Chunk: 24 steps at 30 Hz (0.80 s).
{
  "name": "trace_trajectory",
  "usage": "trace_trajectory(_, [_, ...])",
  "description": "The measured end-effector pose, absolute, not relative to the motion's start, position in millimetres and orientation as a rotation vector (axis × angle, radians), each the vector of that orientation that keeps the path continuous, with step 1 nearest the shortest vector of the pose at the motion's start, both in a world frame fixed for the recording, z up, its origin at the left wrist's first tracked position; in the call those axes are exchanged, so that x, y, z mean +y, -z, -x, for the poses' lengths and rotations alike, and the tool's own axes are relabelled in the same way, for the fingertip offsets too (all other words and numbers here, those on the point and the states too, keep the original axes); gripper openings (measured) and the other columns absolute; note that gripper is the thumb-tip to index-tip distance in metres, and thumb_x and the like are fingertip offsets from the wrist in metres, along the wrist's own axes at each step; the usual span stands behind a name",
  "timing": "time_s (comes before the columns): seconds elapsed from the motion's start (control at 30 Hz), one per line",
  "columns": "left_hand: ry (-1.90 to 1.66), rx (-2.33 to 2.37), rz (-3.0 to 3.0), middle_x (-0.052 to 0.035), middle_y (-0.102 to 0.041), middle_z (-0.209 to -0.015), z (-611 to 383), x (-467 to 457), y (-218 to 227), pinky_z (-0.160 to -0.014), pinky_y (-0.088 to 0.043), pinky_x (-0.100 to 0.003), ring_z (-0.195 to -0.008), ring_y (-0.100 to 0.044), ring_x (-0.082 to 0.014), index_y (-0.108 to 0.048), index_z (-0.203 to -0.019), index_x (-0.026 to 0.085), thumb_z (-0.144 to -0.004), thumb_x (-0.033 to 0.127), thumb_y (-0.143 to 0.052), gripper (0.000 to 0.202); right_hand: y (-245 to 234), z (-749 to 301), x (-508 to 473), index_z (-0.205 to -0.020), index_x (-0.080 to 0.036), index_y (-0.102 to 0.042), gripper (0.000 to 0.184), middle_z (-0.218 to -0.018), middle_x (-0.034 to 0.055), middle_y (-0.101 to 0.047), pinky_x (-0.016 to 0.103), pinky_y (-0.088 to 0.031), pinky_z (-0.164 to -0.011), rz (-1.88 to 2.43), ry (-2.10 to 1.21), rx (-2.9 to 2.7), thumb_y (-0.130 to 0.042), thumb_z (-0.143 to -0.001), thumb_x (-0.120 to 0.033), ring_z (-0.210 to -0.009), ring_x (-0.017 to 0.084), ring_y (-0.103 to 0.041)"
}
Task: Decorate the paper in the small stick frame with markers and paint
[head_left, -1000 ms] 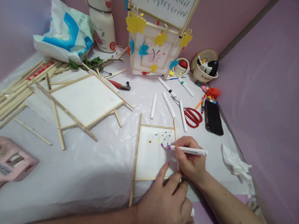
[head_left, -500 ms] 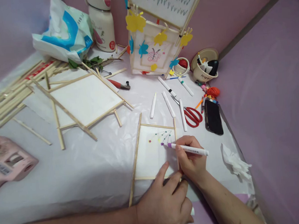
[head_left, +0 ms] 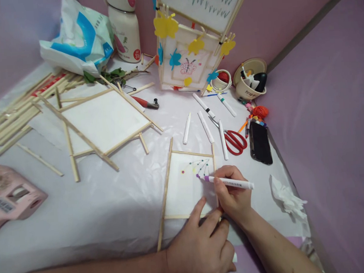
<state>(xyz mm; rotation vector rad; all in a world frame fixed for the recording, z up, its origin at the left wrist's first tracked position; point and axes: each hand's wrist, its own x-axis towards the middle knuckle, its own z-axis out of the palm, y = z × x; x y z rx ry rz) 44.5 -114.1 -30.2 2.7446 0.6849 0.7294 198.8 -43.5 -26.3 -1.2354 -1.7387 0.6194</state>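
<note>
My right hand (head_left: 232, 193) grips a white marker with a purple tip (head_left: 232, 183), its tip touching the paper of a small wooden-framed panel (head_left: 182, 190) near several coloured dots and lines. My left hand (head_left: 202, 245) rests on the panel's lower right corner, thumb stretched onto the paper and fingers curled down, holding the frame flat on the white sheet.
Several capped markers (head_left: 205, 127), red scissors (head_left: 235, 141) and a black phone (head_left: 259, 142) lie beyond the panel. A larger framed panel (head_left: 103, 121), loose sticks (head_left: 9, 119), a decorated lantern (head_left: 191, 48), a flask (head_left: 125, 28), a bag (head_left: 75, 40), a cup (head_left: 249, 84), a pink device (head_left: 8, 196) and crumpled tissue (head_left: 287, 197) surround them.
The marker tip has shifted only slightly on the paper. My left hand has stayed put.
</note>
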Motion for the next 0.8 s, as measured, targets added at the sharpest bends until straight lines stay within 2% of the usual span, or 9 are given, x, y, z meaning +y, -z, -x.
trace_trajectory(0.27, [-0.745, 0.693, -2.748, -0.0142, -0.065, -0.12, -44.3, -113.5, 31.9, -0.108, -0.011, -0.062, -0.12, -0.052, -0.0367, -0.061, -0.095, 0.016, -0.101, 0.043, -0.048, 0.03, 25.7, -198.6, -43.9, -0.084, -0.022, -0.057, 0.006, -0.076, 0.0013, -0.059, 0.033, -0.045, -0.062, 1.208, -0.649, -1.737, -0.06, -0.087, -0.017, -0.069, 0.017, -0.056])
trace_trajectory(0.8, [-0.716, 0.673, -2.757, -0.0153, -0.064, -0.121, -44.7, -113.3, 31.4, -0.108, -0.007, -0.063, -0.122, -0.05, -0.0375, -0.061, -0.095, 0.016, -0.102, 0.043, -0.046, 0.031, 25.7, -197.5, -45.2, -0.085, -0.022, -0.059, 0.005, -0.078, 0.0005, -0.059, 0.029, -0.045, -0.059, 1.259, -0.624, -1.703, -0.061, -0.088, -0.017, -0.065, 0.014, -0.055])
